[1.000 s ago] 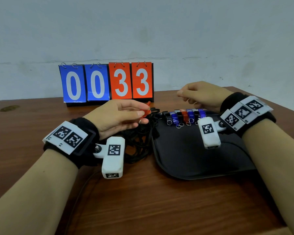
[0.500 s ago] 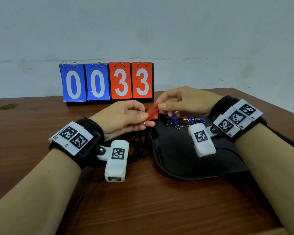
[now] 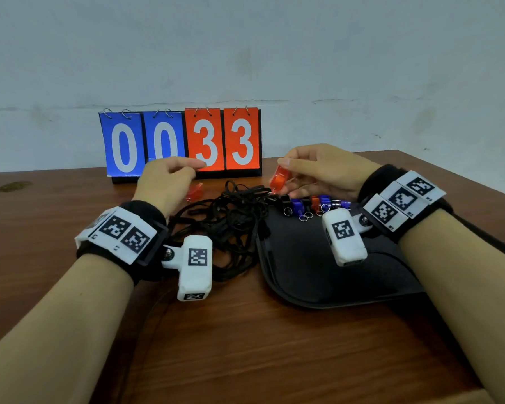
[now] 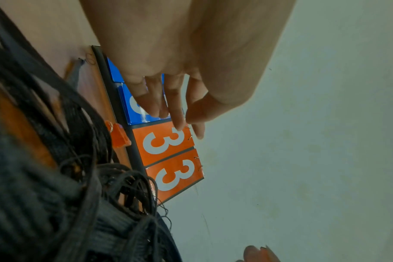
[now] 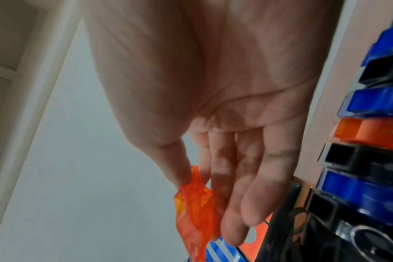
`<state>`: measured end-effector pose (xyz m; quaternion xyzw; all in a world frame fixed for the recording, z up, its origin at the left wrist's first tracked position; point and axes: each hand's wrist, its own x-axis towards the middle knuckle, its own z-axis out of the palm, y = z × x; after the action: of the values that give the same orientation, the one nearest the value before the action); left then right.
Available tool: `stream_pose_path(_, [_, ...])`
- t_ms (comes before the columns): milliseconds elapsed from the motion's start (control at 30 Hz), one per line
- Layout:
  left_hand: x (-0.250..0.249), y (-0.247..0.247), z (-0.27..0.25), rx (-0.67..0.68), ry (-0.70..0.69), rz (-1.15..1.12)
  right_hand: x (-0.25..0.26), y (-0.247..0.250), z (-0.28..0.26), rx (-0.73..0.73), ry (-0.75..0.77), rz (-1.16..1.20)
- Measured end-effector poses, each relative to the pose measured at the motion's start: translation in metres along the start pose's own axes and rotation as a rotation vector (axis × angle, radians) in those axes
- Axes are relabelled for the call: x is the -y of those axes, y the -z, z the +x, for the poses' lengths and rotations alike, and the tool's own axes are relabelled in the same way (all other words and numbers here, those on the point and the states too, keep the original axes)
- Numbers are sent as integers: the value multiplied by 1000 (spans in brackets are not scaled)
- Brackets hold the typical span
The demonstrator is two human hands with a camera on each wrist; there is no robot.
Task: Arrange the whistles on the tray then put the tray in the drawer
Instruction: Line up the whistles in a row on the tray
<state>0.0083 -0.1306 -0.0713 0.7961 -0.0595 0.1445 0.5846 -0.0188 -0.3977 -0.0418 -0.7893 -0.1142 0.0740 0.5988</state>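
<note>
Pale grey wall backs a brown wooden counter (image 3: pixel 274 345), and against it stands a flip scoreboard (image 3: pixel 181 141) whose cards read 0 0 in white on blue and 3 3 in white on orange-red. No other writing can be read; the white blocks strapped to both wrists carry only black-and-white square code marks.

The right hand (image 3: pixel 321 170) is raised just above the far left corner of the black tray (image 3: pixel 318 272), its thumb and first fingers (image 5: pixel 180 170) pinching a clear orange whistle (image 3: pixel 278 179) that hangs tilted below them. On the tray's far edge a row of whistles (image 3: pixel 315 203) lies side by side, black, blue and orange, with small metal rings at their near ends.

The left hand (image 3: pixel 166 179) hovers in front of the scoreboard with its fingers (image 4: pixel 175 106) loosely bent and holding nothing. Just beyond and below it a second orange whistle (image 3: pixel 194 192) lies on the counter, near the scoreboard's base. A tangle of black cords (image 3: pixel 231 225) sits between the left wrist and the tray.
</note>
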Motion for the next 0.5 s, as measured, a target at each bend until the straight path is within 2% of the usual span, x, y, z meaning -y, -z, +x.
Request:
stream_pose_path(167, [8, 0, 5, 65, 35, 120, 0, 3, 3, -73, -20, 19])
stream_pose_path(333, [16, -2, 10, 119, 138, 198, 3, 11, -1, -123, -33, 124])
stream_pose_path(500, [29, -1, 17, 201, 246, 256, 7, 27, -7, -259, -44, 271])
